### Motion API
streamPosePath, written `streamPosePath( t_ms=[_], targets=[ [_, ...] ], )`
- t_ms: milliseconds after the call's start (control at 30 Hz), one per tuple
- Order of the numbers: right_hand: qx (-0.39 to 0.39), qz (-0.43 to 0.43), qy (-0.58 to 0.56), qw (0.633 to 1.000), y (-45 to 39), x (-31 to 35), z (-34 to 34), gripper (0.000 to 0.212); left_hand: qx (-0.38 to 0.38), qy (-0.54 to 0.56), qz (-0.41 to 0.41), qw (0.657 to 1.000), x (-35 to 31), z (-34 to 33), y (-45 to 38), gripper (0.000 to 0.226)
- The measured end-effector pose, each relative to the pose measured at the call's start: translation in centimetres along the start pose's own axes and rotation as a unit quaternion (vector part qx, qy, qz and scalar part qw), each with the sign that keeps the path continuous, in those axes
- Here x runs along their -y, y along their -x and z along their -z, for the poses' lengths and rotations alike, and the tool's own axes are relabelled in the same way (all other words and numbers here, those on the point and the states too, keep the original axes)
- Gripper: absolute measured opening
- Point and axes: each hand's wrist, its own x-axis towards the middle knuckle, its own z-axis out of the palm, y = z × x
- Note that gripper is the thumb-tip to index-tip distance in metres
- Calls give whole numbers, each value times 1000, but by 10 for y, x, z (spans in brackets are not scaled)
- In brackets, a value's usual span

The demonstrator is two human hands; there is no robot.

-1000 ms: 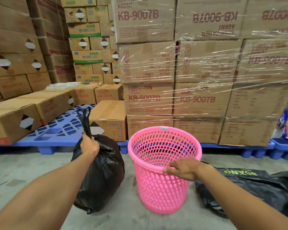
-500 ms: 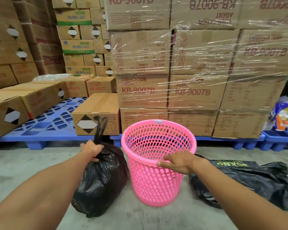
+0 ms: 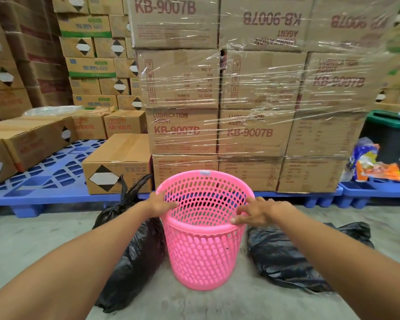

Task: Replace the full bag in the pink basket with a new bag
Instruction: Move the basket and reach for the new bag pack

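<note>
The pink basket stands upright on the concrete floor with no bag inside it. My left hand grips its rim on the left side. My right hand grips the rim on the right, thumb on the outside. The full black bag, tied at the top, rests on the floor directly left of the basket, partly behind my left forearm. A flat pile of black bags lies on the floor to the right of the basket.
Shrink-wrapped cartons are stacked on a blue pallet right behind the basket. A loose carton sits behind the full bag. Coloured packets and a dark bin stand at the right.
My left hand let go of the full bag's neck and moved onto the basket's left rim. The bag now sits on the floor. My right hand stays on the rim.
</note>
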Motion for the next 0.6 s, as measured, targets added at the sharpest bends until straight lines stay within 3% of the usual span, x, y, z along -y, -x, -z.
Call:
streamPosePath(
  t_ms=[100, 167, 233, 367, 467, 533, 600],
  targets=[
    [34, 16, 11, 999, 5, -10, 12, 70, -2, -69, 54, 996, 3, -15, -10, 80],
    [10, 41, -5, 999, 6, -19, 11, 73, -25, -146, 88, 985, -6, -20, -8, 86],
    [-25, 62, -33, 997, 7, -33, 4, 79, -56, -187, 71, 978, -27, -25, 0, 81],
    [-98, 36, -118, 987, 6, -79, -16, 80, -113, -132, -143, 974, -97, -56, 13, 56],
    [-141, -1, -225, 964, 4, -115, -33, 93, -117, -76, -301, 943, -152, -92, 24, 40],
    [-156, -23, -264, 952, 4, -139, -45, 112, -87, -40, -374, 923, -183, -119, 30, 33],
    [-155, -68, -254, 952, -1, -166, -64, 126, -4, 13, -377, 926, -206, -151, 24, 28]
  ],
)
